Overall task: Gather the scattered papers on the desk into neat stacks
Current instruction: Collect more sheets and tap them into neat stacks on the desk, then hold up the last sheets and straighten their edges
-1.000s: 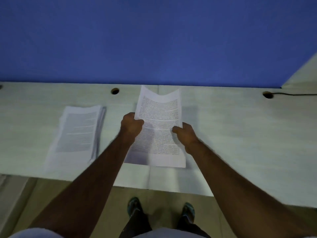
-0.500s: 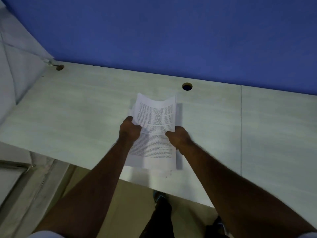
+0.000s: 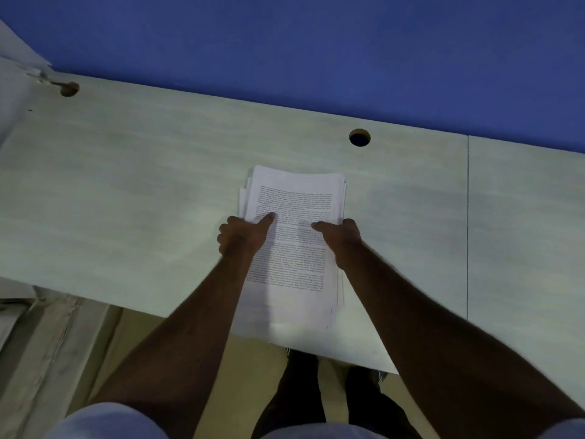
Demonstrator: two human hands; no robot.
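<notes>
Papers (image 3: 292, 245) lie in one pile on the tabletop (image 3: 126, 191), near the front edge and in front of the person. The pile is not quite even: a few sheet edges stick out at the far left corner and along the right side.

The left hand (image 3: 242, 237) holds the pile's left edge, thumb on top of the page and fingers curled at the side. The right hand (image 3: 340, 237) holds the right edge the same way (its fingers are mostly hidden, so how far they reach under the pile cannot be seen). So each grip is closed on the papers, one on each side.

The step now looks like setting the pile down and squaring it up. The pile seems to rest flat, though it is hard to be sure the far end touches.

Next, the hands likely need to push the loose edges in from both sides until all the sheets line up. A gentle push is best, since thin sheets bend and slide easily.

A round hole (image 3: 360, 137) sits in the tabletop behind the pile.
</notes>
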